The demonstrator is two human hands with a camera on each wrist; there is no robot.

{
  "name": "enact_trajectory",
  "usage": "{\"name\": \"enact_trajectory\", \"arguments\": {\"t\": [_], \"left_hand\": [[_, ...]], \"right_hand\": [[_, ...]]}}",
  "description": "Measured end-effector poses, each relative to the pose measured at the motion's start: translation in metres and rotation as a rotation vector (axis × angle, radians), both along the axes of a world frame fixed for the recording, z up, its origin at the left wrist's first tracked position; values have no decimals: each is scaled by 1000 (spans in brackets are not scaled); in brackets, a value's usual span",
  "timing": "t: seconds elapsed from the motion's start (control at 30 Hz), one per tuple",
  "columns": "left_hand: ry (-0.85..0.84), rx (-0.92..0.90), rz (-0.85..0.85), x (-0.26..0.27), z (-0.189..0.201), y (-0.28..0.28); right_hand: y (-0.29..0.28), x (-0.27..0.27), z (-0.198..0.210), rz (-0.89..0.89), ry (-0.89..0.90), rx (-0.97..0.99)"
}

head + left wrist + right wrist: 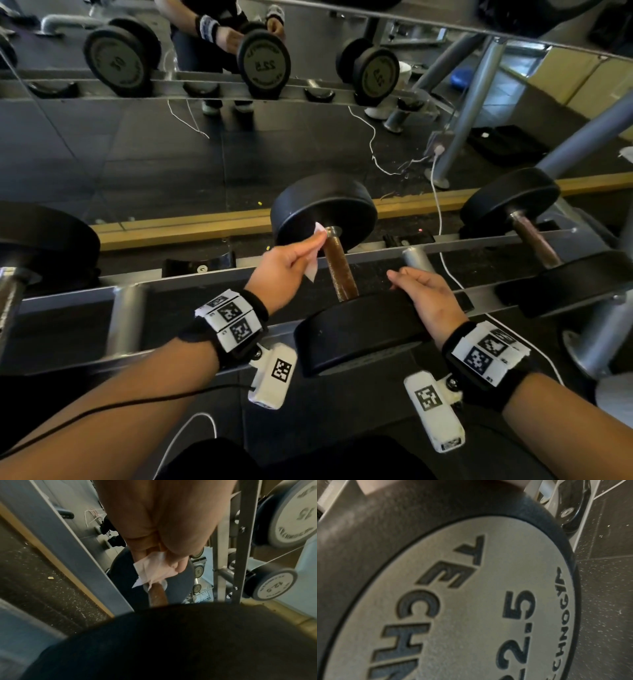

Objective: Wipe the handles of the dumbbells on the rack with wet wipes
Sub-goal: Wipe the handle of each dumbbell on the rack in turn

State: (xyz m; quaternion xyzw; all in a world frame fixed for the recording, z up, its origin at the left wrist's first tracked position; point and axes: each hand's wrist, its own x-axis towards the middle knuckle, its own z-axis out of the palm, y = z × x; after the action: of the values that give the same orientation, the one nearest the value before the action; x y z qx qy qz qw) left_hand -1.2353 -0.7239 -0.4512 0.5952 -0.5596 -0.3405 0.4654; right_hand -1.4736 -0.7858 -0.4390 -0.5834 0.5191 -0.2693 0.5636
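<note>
A black dumbbell with a rusty brown handle [340, 270] lies across the grey rack [137, 279] in front of me. My left hand [291, 262] pinches a white wet wipe [317, 251] just left of the handle's far end, beside the far weight head [325, 209]. The left wrist view shows the wipe [152, 569] bunched in my fingers, its lower edge touching the handle [157, 595]. My right hand [424, 294] lies over the top of the near weight head [356, 329], fingers resting on the rim. The right wrist view is filled by that head's end plate [471, 601], marked 22.5.
A second dumbbell [534, 236] sits to the right on the rack, another weight head [41, 236] to the left. A mirror behind reflects the rack and me. White cables [442, 233] trail over the floor and the rack. More dumbbells [271, 584] stand on a nearby rack.
</note>
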Motion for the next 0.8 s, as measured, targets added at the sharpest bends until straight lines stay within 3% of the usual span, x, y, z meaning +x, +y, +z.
{"name": "enact_trajectory", "arguments": {"t": [0.17, 0.27, 0.37, 0.5, 0.6, 0.7, 0.8], "left_hand": [[-196, 22, -189, -10, -11, -5], [-199, 108, -253, -5, -17, -2], [-93, 193, -315, -4, -19, 7], [461, 392, -447, -3, -12, 14], [476, 463, -504, 1, -9, 18], [648, 419, -415, 6, -5, 20], [801, 210, -205, 19, 1, 16]], "right_hand": [[2, -1, 0, 10, 15, -58], [5, -3, 2, 41, 21, -83], [7, 0, 6, 71, 47, -96], [9, 8, 8, 81, 103, -122], [9, 10, 9, 46, 106, -96], [9, 9, 7, 26, 83, -88], [10, 7, 6, 24, 67, -82]]}}
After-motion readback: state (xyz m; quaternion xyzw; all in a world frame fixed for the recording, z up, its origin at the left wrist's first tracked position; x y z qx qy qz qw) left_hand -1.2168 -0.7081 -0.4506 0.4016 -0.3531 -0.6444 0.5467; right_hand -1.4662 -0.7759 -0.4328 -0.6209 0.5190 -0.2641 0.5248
